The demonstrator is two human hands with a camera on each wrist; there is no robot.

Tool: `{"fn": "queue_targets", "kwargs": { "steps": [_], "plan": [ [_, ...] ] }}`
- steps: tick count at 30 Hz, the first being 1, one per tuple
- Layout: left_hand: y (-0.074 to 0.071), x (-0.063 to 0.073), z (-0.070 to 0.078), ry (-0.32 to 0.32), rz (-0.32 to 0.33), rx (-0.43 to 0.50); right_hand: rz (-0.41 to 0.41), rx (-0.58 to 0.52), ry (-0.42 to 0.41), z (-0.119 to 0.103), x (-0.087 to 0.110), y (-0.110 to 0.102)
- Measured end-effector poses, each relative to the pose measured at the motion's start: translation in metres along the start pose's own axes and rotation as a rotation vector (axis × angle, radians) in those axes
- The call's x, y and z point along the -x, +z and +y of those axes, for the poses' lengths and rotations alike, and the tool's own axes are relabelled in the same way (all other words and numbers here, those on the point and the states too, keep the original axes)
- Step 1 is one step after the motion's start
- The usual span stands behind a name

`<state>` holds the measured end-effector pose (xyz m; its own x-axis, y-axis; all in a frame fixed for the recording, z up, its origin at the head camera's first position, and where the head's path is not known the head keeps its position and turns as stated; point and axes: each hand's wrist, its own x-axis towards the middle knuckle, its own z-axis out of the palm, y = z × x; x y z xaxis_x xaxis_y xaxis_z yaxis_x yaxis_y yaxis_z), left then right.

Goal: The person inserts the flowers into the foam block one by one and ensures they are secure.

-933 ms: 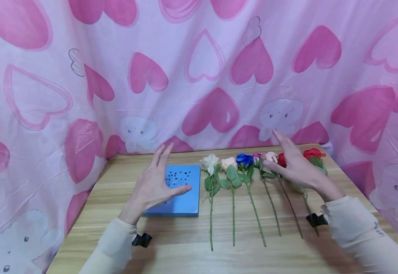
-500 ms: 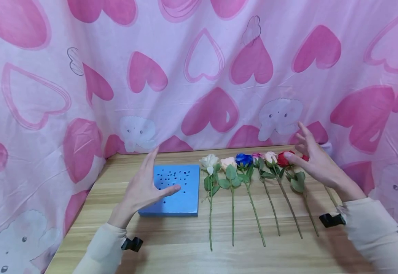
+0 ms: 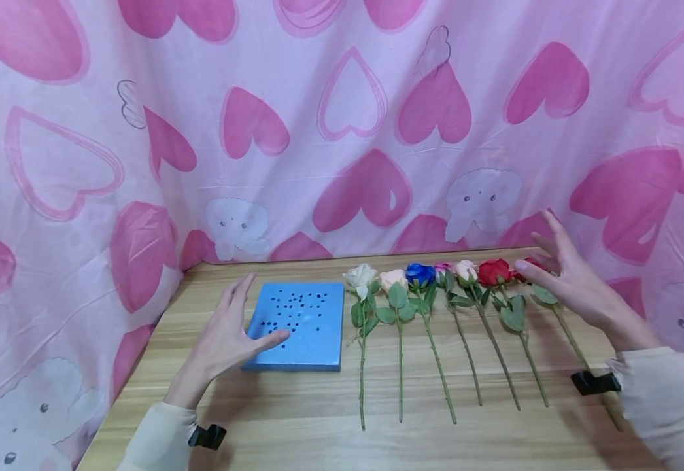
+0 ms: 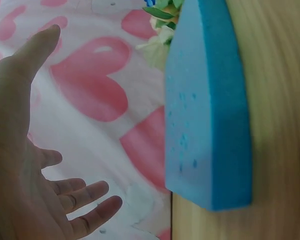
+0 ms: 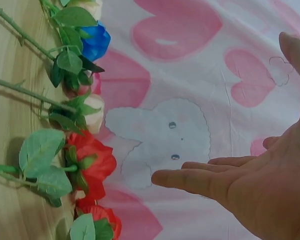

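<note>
My left hand (image 3: 218,340) hovers at the near left corner of a blue foam block (image 3: 312,350) dotted with small holes, its fingers and thumb spread apart. In the left wrist view nothing is in that hand (image 4: 20,150), and the block (image 4: 230,150) lies flat on the table beside it. My right hand (image 3: 580,288), also spread and holding nothing, is over the rightmost artificial rose, partly covering its red head. Left of it lies another red rose (image 3: 495,271). A blue rose (image 3: 420,275) and a white rose (image 3: 361,278) lie further left.
Between the white and red roses lie a peach rose (image 3: 393,281), a small pink rose (image 3: 443,268) and a pale pink rose (image 3: 465,270), stems toward me. A heart-patterned curtain (image 3: 359,190) hangs behind the wooden table (image 3: 295,418).
Both hands have moved apart: the left one left and toward me, off the block's holes, the right one rightward, uncovering a red rose and the rightmost stem. Block and roses stay put.
</note>
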<state>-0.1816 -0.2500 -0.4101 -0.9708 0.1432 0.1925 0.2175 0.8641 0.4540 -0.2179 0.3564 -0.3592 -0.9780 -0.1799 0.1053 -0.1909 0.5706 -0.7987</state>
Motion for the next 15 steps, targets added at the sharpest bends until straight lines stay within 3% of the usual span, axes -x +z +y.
{"fn": "queue_targets", "kwargs": {
  "steps": [5,15],
  "plan": [
    [0.003,0.007,-0.008,-0.015,-0.005,-0.033,-0.001,0.007,0.017,0.002,0.006,-0.008],
    [0.011,0.017,-0.023,-0.081,-0.083,-0.097,0.008,0.037,0.064,0.02,0.018,-0.022]
  ]
}}
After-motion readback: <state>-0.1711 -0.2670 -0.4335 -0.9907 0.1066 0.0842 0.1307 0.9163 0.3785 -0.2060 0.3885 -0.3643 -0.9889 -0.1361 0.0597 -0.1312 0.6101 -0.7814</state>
